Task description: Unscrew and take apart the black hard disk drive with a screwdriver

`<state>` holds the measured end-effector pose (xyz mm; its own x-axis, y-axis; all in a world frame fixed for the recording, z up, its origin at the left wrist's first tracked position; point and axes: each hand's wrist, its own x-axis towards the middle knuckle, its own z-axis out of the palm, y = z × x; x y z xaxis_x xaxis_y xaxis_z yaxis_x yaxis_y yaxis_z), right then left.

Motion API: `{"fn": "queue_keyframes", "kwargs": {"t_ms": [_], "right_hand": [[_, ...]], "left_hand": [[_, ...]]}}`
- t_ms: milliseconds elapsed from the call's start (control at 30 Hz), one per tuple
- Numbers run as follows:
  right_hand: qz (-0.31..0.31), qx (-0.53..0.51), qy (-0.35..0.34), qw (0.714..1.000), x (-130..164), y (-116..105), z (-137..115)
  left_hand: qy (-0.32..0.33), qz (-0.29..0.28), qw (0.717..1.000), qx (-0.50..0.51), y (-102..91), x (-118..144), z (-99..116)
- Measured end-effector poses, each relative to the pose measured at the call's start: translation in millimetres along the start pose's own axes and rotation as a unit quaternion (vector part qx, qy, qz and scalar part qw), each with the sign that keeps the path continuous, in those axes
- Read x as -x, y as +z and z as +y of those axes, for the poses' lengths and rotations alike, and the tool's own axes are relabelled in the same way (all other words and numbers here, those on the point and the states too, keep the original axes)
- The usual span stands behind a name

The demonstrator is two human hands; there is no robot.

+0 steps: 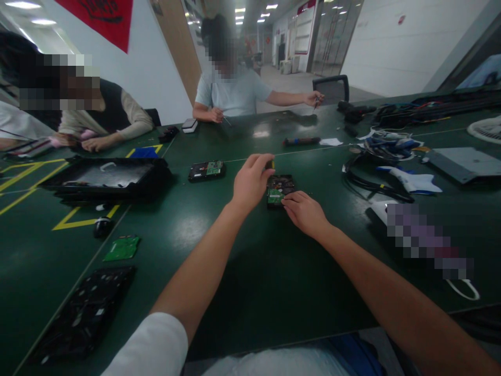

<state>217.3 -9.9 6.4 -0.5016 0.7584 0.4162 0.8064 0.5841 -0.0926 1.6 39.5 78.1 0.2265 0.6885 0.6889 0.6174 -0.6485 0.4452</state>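
Note:
A black hard drive (282, 184) with a green circuit board facing up lies on the dark green table (250, 271) in front of me. My left hand (250, 180) hovers at its far left corner, fingers closed on a small yellow-and-black tool (270, 164) that is mostly hidden. My right hand (304, 211) rests on the table at the drive's near edge, its fingertips touching the drive.
A second hard drive (206, 170) lies further left, beside a black tray (105, 177). A loose green board (122, 248) and a black mat (84, 310) sit near left. Cables (371, 180) and white gloves (410, 183) crowd the right. Two people sit across the table.

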Motion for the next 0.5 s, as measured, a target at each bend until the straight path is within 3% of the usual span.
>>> {"fn": "queue_keyframes", "kwargs": {"t_ms": [267,500], "right_hand": [[0.007,-0.007,0.0,1.0,-0.1,-0.3,-0.9],[0.009,-0.014,-0.001,1.0,0.5,1.0,0.2]], "left_hand": [[-0.025,-0.031,0.999,-0.01,2.8,2.0,-1.7],[-0.046,-0.007,0.999,0.011,4.5,1.7,-3.9]]}}
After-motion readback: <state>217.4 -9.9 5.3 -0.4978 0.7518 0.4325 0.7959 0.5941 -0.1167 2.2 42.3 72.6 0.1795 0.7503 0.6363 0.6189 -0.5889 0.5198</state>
